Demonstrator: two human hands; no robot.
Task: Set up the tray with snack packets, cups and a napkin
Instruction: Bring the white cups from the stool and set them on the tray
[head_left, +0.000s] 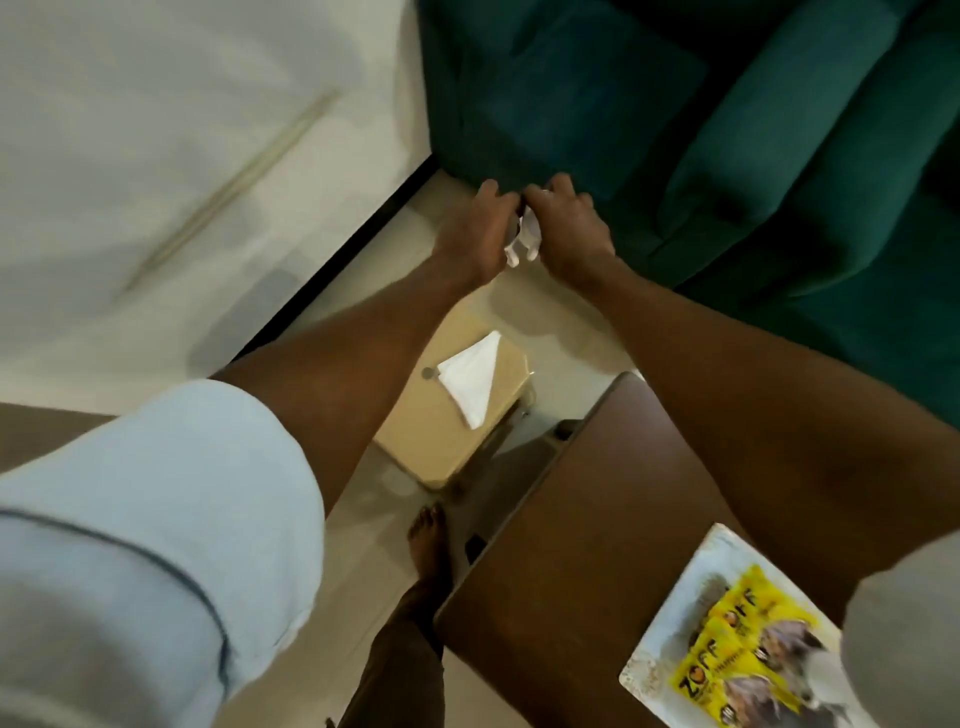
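Left hand and right hand meet — both pinching one white item.

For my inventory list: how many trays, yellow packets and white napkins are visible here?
Tray: 1
Yellow packets: 2 showing
White napkins: 2, one pinched by left hand and right hand, one on the tan box
Total: 5

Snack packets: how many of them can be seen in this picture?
2. One packet lies at the tray's far end, the other overlaps it nearer the camera. The sleeve covers part of the tray, so more may be hidden.
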